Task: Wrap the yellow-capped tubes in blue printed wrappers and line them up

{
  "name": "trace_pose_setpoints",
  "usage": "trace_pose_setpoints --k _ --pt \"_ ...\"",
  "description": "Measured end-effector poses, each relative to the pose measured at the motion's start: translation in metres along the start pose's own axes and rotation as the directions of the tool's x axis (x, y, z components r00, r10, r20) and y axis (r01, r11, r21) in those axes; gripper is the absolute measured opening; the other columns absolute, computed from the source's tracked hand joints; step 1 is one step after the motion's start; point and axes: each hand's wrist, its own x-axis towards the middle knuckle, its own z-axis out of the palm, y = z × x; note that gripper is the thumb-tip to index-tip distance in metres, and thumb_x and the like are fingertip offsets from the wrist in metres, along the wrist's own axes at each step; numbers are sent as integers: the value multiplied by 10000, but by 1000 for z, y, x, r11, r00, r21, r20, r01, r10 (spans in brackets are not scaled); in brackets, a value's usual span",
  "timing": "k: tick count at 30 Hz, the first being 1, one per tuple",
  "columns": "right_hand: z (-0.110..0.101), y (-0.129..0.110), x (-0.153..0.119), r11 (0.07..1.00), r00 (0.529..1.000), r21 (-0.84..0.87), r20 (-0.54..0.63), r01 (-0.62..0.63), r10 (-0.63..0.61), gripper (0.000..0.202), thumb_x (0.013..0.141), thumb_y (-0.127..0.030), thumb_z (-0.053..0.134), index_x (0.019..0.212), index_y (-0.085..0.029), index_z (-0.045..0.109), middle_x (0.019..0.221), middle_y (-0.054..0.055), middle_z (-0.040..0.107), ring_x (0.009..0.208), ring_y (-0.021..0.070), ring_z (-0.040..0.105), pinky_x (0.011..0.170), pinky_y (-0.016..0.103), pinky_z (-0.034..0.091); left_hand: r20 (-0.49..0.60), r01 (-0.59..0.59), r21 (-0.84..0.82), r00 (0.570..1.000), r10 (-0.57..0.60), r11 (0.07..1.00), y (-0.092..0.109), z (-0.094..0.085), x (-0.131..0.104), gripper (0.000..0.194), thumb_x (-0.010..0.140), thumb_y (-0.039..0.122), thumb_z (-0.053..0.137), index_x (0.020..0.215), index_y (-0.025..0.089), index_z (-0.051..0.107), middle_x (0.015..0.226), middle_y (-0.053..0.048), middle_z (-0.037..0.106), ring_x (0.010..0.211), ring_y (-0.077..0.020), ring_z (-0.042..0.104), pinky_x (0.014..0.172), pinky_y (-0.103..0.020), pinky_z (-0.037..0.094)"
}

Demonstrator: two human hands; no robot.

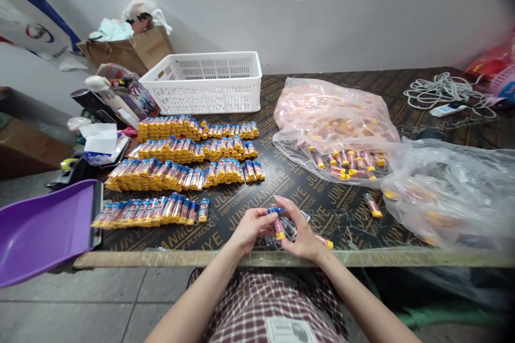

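A small clear tube (pixel 278 229) with a yellow end and a blue top is between my hands, close to the table's front edge. My left hand (pixel 254 229) pinches it near the blue top from the left. Curved around its other side is my right hand (pixel 302 235), with a fingertip by the blue top and the thumb near the yellow end. Beneath the hands lie clear plastic pieces, partly hidden. Another yellow-ended tube (pixel 325 242) lies by my right wrist. To the left, several rows of blue-and-yellow tubes (pixel 155 210) lie side by side.
A white basket (pixel 217 97) stands behind the rows. Plastic bags of yellow-ended tubes (pixel 333 112) cover the right side, with one loose tube (pixel 373 206) before them. A purple dustpan (pixel 44 233) juts out at left. Coiled white cable (pixel 446 91) lies at back right.
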Motion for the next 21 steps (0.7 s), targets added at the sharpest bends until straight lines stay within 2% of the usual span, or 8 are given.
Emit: trace_pose_setpoints --k 3,14,18,21 --pt "1 0 0 999 1000 41 14 11 -11 834 588 -51 492 1377 -248 305 1332 84 435 1230 251 442 1015 419 410 1 9 -3 1000 -9 1000 -1 2 -1 374 575 393 796 730 85 650 625 -22 617 501 -80 546 500 -195 419" --pt "6 0 0 991 1000 131 -10 -21 23 822 571 -46 487 1357 -223 323 1322 92 448 1206 245 472 1030 403 408 -27 4 -12 1000 -5 1000 0 4 -4 412 560 413 796 752 86 637 643 -37 630 519 -107 570 512 -218 438" --pt "6 0 0 992 1000 124 -4 -19 20 806 579 -62 490 1353 -216 323 1318 95 451 1190 240 485 1018 397 415 -24 -3 -7 1000 3 1000 0 2 -1 424 553 439 793 739 93 633 631 -31 618 503 -93 544 508 -212 419" --pt "0 0 13 999 1000 44 5 29 -29 780 588 -85 498 1342 -211 348 1310 90 464 1190 248 479 1027 406 392 -49 -39 51 998 42 998 -2 -4 4 468 638 553 687 788 112 638 669 -42 625 537 -107 550 567 -247 444"
